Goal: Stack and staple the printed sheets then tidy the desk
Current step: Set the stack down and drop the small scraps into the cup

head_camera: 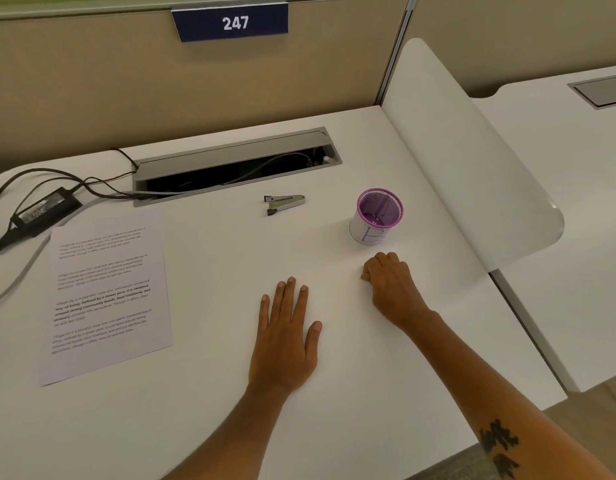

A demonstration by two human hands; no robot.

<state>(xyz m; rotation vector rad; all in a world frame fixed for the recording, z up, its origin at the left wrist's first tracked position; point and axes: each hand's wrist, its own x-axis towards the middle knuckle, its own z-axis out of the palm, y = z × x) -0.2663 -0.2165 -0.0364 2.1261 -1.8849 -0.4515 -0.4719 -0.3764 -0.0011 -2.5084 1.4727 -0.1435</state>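
Both hands are down on the desk [202, 410], and neither one holds anything. The left hand [286, 336] lies flat, palm down, fingers straight and slightly spread. The right hand [391, 284] rests with its fingers curled under into a loose fist, gripping nothing that shows.

The printed sheets [105, 299] lie well off to the left of the left hand's fingertips, roughly level with them, long axis running away from the person and tilted a touch. They look like one neat pile; how many sheets, or whether a staple is already in, cannot be told from here.

The stapler [284, 203] sits beyond the fingers of both hands, straight ahead of the left hand's fingertips and up and to the left of the right fist. Its long axis runs left to right across the desk, jaws agape toward the left. Just ahead of the right knuckles stands the purple mesh cup [377, 216], upright, near but not touching.

So here is the hinge: the left hand is nearer the paper, and the stapler lies about between the two, a forward reach for either. My read is that the stapler, lying crosswise, wants a grasp from above across its narrow width. A power adapter [47, 209] and its cables sit further left still.
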